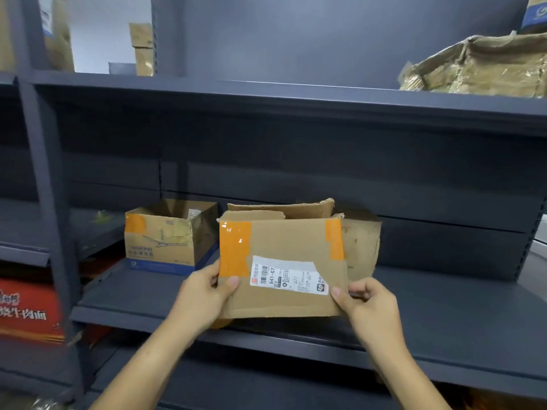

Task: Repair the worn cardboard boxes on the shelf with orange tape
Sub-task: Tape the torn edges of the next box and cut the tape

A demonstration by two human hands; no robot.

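Holding the taped box point(281, 261) by its lower corners above the shelf point(444, 306), left hand point(204, 294) and right hand point(367, 300) pinching it, the person seems to be checking it; next probably setting it down.

1. A single head-worn view looks forward and slightly down, from the person's own standpoint, straight at a dark grey shelf unit point(296, 108).
2. It sits close: both forearms rise from the bottom edge, and the middle shelf board point(429, 315) fills the centre.
3. The wide angle bends the left upright point(44, 173), and takes in the shelves above and below.
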